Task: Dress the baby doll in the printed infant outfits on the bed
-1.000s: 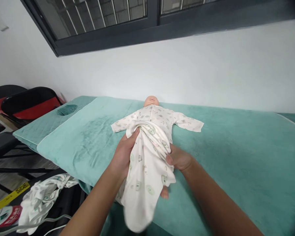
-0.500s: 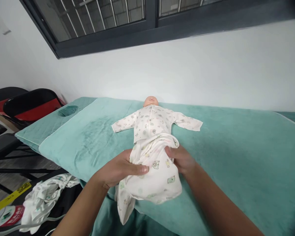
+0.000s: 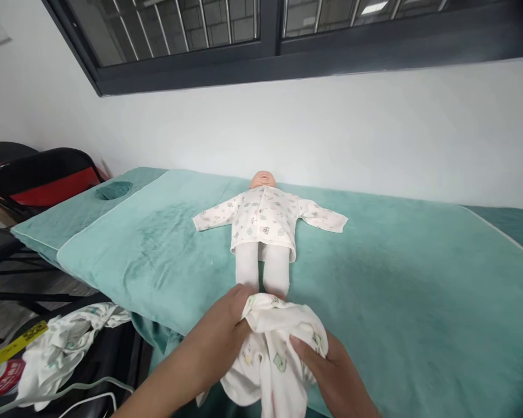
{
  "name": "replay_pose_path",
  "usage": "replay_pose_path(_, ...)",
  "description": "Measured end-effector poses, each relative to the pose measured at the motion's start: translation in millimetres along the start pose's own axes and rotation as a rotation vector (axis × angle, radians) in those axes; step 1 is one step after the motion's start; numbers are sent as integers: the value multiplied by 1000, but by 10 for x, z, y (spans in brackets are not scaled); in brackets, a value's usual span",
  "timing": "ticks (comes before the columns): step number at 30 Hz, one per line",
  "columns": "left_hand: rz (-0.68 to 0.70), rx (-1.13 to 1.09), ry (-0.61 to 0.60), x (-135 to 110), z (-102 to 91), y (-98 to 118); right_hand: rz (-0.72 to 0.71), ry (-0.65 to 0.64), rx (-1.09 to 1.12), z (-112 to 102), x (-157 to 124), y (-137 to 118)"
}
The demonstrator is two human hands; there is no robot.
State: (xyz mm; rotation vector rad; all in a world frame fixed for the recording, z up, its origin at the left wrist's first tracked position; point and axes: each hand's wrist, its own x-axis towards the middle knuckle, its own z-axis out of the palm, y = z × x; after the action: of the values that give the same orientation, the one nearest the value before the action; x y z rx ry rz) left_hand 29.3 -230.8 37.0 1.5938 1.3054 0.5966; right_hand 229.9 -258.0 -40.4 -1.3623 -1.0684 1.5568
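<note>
The fingers of the left hand (image 3: 224, 334) and right hand (image 3: 335, 368) are closed on bunched, printed cloth (image 3: 281, 354), at six o'clock from the doll (image 3: 264, 217), which lies face up on the green bed (image 3: 401, 290), head toward twelve.

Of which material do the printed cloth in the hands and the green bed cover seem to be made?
Printed cloth: matt fabric, perhaps cotton knit; it bunches in soft folds. Green bed cover: velvety plush, perhaps synthetic; brushed patches look darker.
</note>
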Motion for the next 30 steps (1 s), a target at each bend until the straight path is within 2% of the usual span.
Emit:
replay_pose_path(2,13,129,40,104,6,20,-45,52,-123,-30,125,-59)
replay_pose_path(4,5,191,29,203,-4,44,-99,-5,-146,-33,222,-118)
replay_pose_path(7,14,187,-23,298,-32,82,-159,-90,-159,-15,281,-162)
replay_pose_path(9,33,144,-83,315,-55,111,-140,-89,-169,-15,280,-157)
replay_pose_path(13,36,-5,-240,284,-118,184,-30,-14,-34,-78,264,-101)
replay_pose_path(17,-40,-188,-349,288,-168,235,-28,-20,181,-139,279,-110)
replay_pose_path(19,-37,-218,-292,340,-163,237,-12,-35,242,-134,308,-157)
replay_pose_path(23,41,-108,-12,549,-91,204,2,-74,355,-61,417,-253)
replay_pose_path(26,143,75,157,727,-13,169,-59,-146,465,18,500,-302)
replay_pose_path(30,200,432,334,874,67,145,-108,-158,489,84,570,-348)
